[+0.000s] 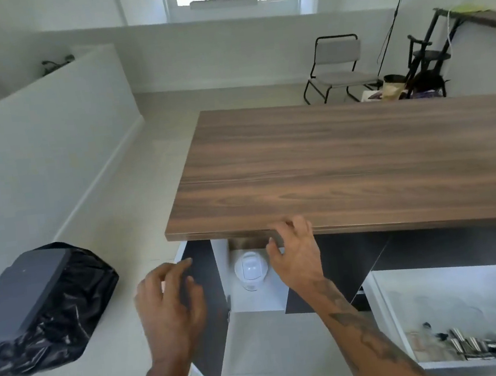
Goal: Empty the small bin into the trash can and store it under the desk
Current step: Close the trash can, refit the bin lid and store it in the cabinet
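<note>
A small white bin (251,270) with a domed lid stands inside the open white compartment under the wooden desk (346,164). My right hand (294,252) hovers just right of the bin, fingers spread, close to the desk's front edge and holding nothing. My left hand (170,301) is spread open beside the dark cabinet door (208,316), which stands swung out to the left of the compartment. The grey-lidded trash can (38,307) with a black liner stands on the floor at the far left.
A white drawer (458,309) with metal utensils is pulled out at the lower right. A low white wall (43,143) runs along the left. A chair (338,67) and dark clutter sit beyond the desk. Pale tiled floor lies between the trash can and the desk.
</note>
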`<state>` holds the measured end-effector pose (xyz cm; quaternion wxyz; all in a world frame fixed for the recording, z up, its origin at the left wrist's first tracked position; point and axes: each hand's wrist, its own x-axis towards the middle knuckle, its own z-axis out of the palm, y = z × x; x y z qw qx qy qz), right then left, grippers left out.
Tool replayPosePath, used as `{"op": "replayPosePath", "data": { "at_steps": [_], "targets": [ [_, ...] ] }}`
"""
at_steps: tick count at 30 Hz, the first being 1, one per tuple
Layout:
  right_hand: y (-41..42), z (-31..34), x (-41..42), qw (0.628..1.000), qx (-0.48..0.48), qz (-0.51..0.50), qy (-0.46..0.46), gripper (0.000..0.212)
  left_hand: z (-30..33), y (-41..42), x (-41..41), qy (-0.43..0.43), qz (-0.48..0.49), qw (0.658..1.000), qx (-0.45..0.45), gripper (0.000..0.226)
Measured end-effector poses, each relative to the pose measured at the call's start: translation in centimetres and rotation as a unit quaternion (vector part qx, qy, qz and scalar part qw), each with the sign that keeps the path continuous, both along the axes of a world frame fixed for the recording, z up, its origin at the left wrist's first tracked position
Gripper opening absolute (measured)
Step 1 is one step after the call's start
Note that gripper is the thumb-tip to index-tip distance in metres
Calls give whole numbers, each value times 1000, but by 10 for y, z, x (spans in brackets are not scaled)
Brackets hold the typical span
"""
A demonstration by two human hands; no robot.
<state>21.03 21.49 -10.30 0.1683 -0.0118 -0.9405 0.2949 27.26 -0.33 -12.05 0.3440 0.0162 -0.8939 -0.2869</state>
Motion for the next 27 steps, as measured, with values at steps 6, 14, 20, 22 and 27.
{"op": "replayPosePath", "data": {
  "at_steps": [6, 14, 20, 22, 27],
  "targets": [
    [20, -3, -26, 992, 120, 16, -45, 30, -24, -26, 3, -365, 43, 917, 152, 43],
    [27, 12, -44, 986, 136, 36, -89, 26, -35, 25, 15, -409, -17, 879, 244, 42],
    [24, 13, -51, 987, 138, 20, -84, 23, -31, 106, -12, -424, -72, 802, 415, 55],
    [27, 13, -54, 987, 131, 26, -92, 21, -31, 120, -24, -415, -124, 752, 496, 46],
    [51, 19, -70, 982, 62, 40, -173, 16, -51, 138, -54, -426, -117, 629, 640, 13]
  ]
}}
